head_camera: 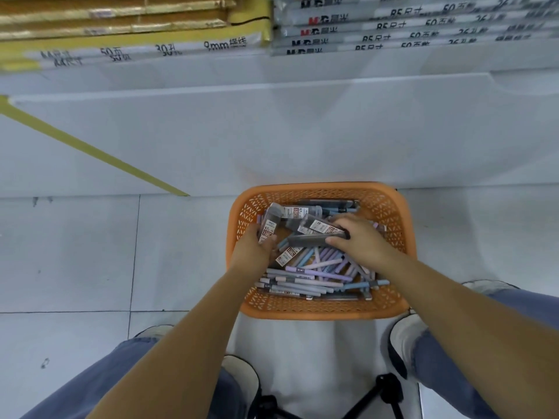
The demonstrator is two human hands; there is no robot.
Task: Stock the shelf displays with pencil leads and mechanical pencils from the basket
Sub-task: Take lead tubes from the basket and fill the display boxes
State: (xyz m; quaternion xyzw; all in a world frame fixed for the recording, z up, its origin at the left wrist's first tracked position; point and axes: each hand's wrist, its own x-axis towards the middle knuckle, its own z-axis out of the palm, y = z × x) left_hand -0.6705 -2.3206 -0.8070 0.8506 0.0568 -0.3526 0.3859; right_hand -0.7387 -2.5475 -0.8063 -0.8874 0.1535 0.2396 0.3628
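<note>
An orange lattice basket (pixel 390 207) stands on the floor below me, against the base of a white shelf unit. Inside lie several pastel mechanical pencils (pixel 314 269) and grey pencil lead cases (pixel 298 211) with white and red labels. My left hand (pixel 255 247) reaches into the basket's left side and grips an upright lead case (pixel 268 223). My right hand (pixel 358 240) is over the middle and pinches a dark grey lead case (pixel 314 239) lying sideways, with another labelled case (pixel 322 226) under its fingers.
The white shelf base (pixel 272 131) rises right behind the basket. Above it lie stacked paper packs (pixel 393 28) on the right and yellow-wrapped packs (pixel 121 19) on the left. Grey floor tiles (pixel 90 252) spread left. A black tripod (pixel 384 391) stands between my shoes.
</note>
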